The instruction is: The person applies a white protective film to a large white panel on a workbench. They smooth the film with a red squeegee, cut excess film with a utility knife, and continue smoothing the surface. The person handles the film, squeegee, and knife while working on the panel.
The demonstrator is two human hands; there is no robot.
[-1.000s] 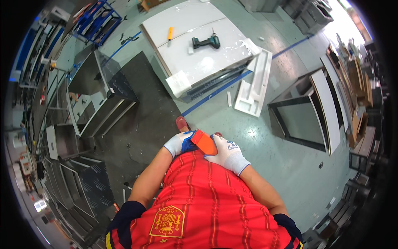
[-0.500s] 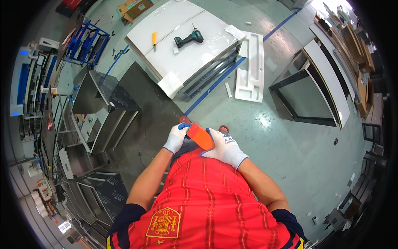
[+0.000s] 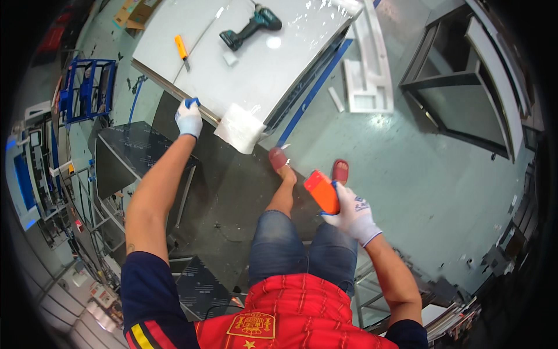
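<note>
Fingers of the right hand (image 3: pixel 353 213) wrap snugly round an orange tool (image 3: pixel 323 193), well apart from the big white-topped box (image 3: pixel 212 81). The left hand (image 3: pixel 189 121) has bent fingers by the box's edge; I can't tell if they grip it. 1 white foam piece (image 3: pixel 239 128) is still on the near corner. The drill (image 3: pixel 254 28) and yellow knife (image 3: pixel 181 47) lie on top, with 0 hands on them. Work looks unfinished, but I can't tell how much is left.

Flat orange-red object (image 3: pixel 323 193), tilted, in the right hand (image 3: pixel 353 213)
</note>
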